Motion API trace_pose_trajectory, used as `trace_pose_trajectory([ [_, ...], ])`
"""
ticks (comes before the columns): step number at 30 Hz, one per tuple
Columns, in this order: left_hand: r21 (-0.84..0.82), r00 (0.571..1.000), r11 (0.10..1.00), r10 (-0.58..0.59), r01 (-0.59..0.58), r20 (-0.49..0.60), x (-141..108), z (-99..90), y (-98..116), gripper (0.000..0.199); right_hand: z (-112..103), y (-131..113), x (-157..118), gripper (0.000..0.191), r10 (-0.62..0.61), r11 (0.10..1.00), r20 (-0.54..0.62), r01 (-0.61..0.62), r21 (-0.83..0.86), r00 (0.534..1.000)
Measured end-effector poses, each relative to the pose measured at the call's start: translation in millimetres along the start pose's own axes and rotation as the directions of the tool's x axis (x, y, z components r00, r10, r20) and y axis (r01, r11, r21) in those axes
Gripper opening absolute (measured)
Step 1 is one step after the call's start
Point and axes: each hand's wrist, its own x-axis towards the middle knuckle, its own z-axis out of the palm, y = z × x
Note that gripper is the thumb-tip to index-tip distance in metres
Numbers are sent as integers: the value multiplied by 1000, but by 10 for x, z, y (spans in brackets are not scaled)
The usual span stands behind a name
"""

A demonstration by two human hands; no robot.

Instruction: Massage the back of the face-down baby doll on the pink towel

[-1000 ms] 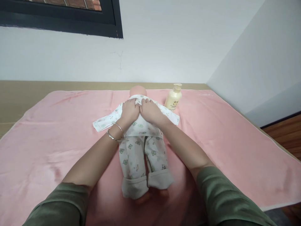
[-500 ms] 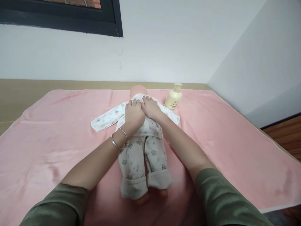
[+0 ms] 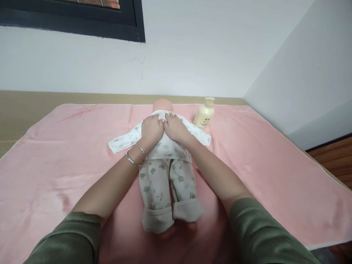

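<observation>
A baby doll point(image 3: 169, 151) in a white printed top and trousers lies with its head away from me, its back apparently upward. My left hand point(image 3: 151, 129) rests flat on the left of its upper back, fingers stretched out. Beside it, my right hand point(image 3: 176, 127) lies flat on the right of the upper back, also open. The thumbs are close together near the middle. Rolled cuffs point(image 3: 188, 210) end the trouser legs nearest me. Two thin silver bangles point(image 3: 136, 155) circle my left wrist.
A pale yellow pump bottle point(image 3: 204, 114) stands right of the doll's head, by its sleeve. Pink cloth point(image 3: 275, 165) covers the surface beneath. Behind rises a white wall point(image 3: 187, 47) with a dark window frame point(image 3: 110, 24). A wooden panel point(image 3: 332, 157) shows at right.
My left hand has slid slightly left and toward the doll's shoulder, away from the middle of the back. My right hand stays almost in place.
</observation>
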Motion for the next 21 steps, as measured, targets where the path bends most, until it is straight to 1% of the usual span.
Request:
trace_pose_trajectory([
  [3,104,995,990,88,-91,38,-120,-31,158,44,-11,199,133,60,14,997,21,-16,74,1000],
  [5,110,988,984,133,-140,73,-151,-44,207,43,-15,246,159,62,6,997,30,-8,80,1000],
  [6,102,987,984,136,-145,85,-145,-48,207,42,-16,234,149,61,4,998,25,-6,64,1000],
  [8,76,989,989,120,-127,89,-95,-53,158,41,-13,149,88,57,30,1000,2,-30,0,1000],
  [10,36,992,995,93,-97,83,-15,-60,61,41,-9,11,-7,54,55,995,-20,-57,-88,998],
  [12,-20,994,998,61,-59,93,64,-74,-51,42,-7,-124,-102,52,48,985,-29,-53,-164,998],
  [14,-67,992,998,26,-18,122,114,-94,-139,45,-8,-205,-159,52,23,979,-36,-30,-201,999],
  [17,-73,990,997,12,-2,143,105,-114,-154,48,-10,-163,-130,51,-6,988,-27,2,-156,1000],
  [19,-22,993,999,33,-30,117,44,-110,-81,47,-3,-50,-45,52,-11,996,-21,9,-86,1000],
  [21,63,994,996,64,-70,89,-37,-94,27,43,12,77,57,55,12,1000,-21,-13,-20,1000],
])
